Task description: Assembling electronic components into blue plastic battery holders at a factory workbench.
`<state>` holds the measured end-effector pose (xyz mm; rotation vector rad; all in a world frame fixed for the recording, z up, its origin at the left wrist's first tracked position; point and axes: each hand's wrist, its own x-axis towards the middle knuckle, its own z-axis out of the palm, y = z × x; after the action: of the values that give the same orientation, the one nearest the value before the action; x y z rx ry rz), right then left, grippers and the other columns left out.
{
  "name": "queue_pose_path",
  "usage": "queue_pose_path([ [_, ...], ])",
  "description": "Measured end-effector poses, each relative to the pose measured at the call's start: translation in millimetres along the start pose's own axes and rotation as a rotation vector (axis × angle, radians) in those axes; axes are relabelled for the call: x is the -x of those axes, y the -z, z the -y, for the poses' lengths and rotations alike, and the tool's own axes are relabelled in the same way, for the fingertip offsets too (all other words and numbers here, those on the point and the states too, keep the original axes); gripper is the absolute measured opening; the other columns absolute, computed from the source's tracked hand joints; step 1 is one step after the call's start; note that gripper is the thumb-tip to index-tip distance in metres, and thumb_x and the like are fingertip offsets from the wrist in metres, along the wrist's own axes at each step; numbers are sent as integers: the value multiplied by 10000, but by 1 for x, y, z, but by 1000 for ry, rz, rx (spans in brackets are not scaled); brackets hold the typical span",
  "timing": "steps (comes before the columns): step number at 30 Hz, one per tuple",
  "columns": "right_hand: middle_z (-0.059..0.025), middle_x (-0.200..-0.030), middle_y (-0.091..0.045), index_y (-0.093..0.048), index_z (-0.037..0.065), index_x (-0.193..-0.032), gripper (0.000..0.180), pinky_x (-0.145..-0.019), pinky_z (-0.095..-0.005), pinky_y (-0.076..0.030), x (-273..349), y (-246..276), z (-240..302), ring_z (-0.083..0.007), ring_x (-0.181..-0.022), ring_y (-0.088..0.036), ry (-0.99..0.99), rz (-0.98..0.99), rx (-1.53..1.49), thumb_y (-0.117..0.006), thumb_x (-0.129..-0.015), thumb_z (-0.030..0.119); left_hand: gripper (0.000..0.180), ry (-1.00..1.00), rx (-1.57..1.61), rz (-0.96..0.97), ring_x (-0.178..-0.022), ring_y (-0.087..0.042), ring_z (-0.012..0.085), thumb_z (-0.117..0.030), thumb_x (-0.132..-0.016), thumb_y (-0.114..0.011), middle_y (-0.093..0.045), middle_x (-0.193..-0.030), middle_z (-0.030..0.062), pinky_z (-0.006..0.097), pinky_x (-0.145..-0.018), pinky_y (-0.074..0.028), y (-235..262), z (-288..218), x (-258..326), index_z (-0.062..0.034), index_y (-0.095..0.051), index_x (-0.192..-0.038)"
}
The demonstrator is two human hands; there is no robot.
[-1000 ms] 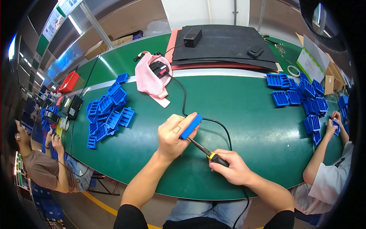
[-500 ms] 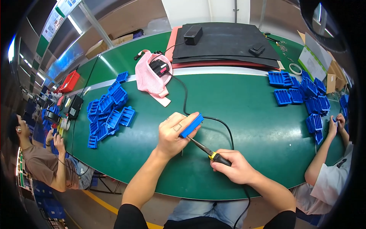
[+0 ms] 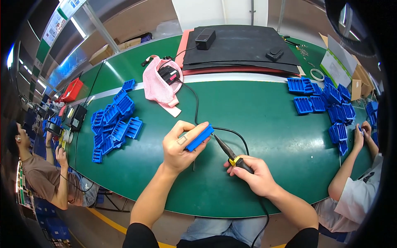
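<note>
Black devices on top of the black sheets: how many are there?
2: a boxy adapter near the far left corner of the black sheets, and a smaller device toward their right edge. Neither seems to hide another.

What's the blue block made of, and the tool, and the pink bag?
Blue block: probably hard, satiny plastic; its colour is even and its edges straight.
Tool: tip looks like metal, grey with a dull shine; black and yellow handle could be plastic or rubber.
Pink bag: likely matt mesh cloth; it's dotted and floppy.

L hand (image 3: 177, 149) holds blue pc (image 3: 199, 137), R hand (image 3: 257, 177) a blk/yel tool (image 3: 226, 149).
</note>
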<state>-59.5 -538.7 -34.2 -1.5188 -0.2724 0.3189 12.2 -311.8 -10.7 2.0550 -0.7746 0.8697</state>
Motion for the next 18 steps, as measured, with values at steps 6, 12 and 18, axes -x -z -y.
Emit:
queue_pose_path([
  [6,-56,-883,-620,-662,-36,-918,175,-720,-259,-451,0,-2,0,-111,-777,-566,31,-7,29,-611,-915,131,442,-46,-22,4,-659,-610,182,20,-614,-823,-615,-812,68,281,-572,-494,-1,0,-1,-74,-744,-1039],
  [12,-57,-823,-572,-603,-36,-822,191,-675,-270,-428,1,-2,2,-120,-726,-531,56,-4,47,-606,-920,128,440,-43,-14,0,-647,-597,182,19,-612,-823,-609,-806,67,281,-566,-487,-2,0,0,-74,-745,-1035],
  [18,-51,-780,-539,-581,-28,-787,204,-637,-278,-404,1,-1,2,-117,-685,-496,37,-7,40,-605,-920,124,453,23,35,20,-662,-614,173,2,-632,-819,-599,-821,57,289,-567,-503,2,-3,-3,-90,-735,-1068],
])
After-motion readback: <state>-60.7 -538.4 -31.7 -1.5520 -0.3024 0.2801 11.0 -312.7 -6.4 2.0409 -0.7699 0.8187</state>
